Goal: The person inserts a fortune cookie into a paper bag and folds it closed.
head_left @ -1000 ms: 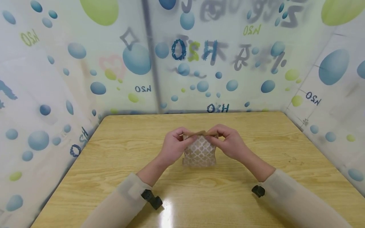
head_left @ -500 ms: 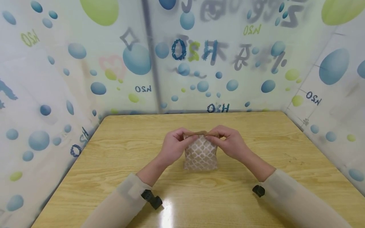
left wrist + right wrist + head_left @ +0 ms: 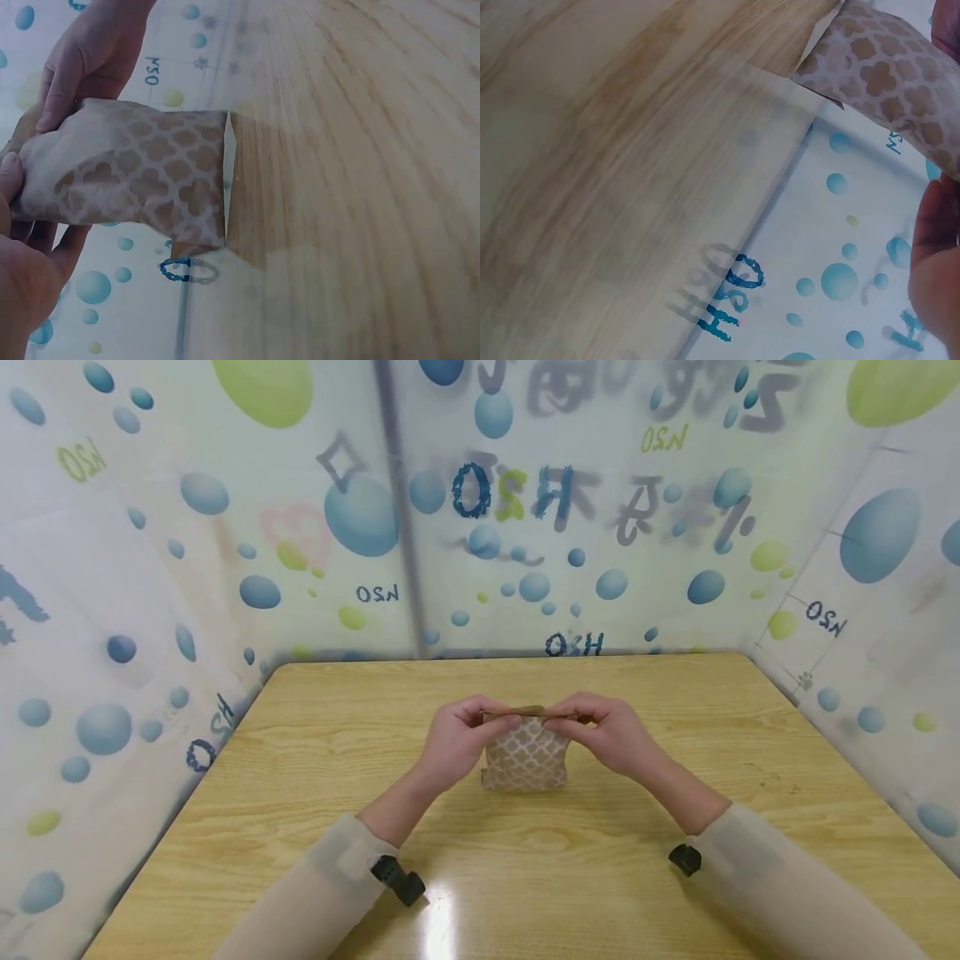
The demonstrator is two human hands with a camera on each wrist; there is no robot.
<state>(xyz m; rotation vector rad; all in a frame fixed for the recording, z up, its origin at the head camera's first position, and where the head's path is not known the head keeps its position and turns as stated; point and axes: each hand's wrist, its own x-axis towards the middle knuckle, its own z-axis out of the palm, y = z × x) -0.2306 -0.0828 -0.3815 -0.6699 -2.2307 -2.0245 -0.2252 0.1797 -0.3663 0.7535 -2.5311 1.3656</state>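
A small brown paper bag [image 3: 527,758] with a white lattice pattern is held between both hands over the middle of the table. Its top edge is folded over into a plain brown strip. My left hand [image 3: 455,746] pinches the left end of that fold, thumb on the near face. The right hand [image 3: 611,737] pinches the right end in the same way. In the left wrist view the patterned bag [image 3: 150,169] hangs with its bottom edge close to the table. The right wrist view catches only part of the bag [image 3: 889,71] and the right hand [image 3: 937,262].
A light wood table [image 3: 300,760] spreads all around the hands. White walls [image 3: 480,568] with blue and green dots and lettering stand at its back and sides. Black straps [image 3: 397,881] sit at the sleeve cuffs.
The bag's lower end swung towards me half a second ago and is back up now. Its folded top looks flatter and straighter. Both hands keep nearly the same place.
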